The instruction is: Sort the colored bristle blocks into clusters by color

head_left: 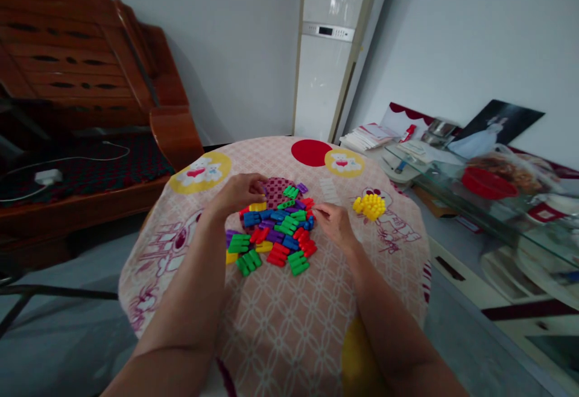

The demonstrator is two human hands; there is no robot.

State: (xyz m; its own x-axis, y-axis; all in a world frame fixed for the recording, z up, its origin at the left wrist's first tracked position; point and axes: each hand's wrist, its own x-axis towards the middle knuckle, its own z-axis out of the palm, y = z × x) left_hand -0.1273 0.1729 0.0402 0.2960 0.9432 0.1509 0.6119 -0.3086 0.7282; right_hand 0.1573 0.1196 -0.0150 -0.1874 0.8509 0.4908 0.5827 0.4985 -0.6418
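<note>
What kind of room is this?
It looks like a living room in someone's home. You can see a big wooden bench, a round table with a cartoon tablecloth, and a tall, shiny white unit by the wall.

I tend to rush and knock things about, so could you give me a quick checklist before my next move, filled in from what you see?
1. Both hands in view: ok; left hand and right hand are at opposite sides of the block pile.
2. Hands apart from each other: ok.
3. Secure hold in the fingers of each hand: cannot tell; too small to see.
4. Colours separated in the pile: not ok; red, green, blue, purple and yellow are mixed.
5. Yellow cluster apart from the pile: ok; it sits beyond the right hand, on the tablecloth.
</note>
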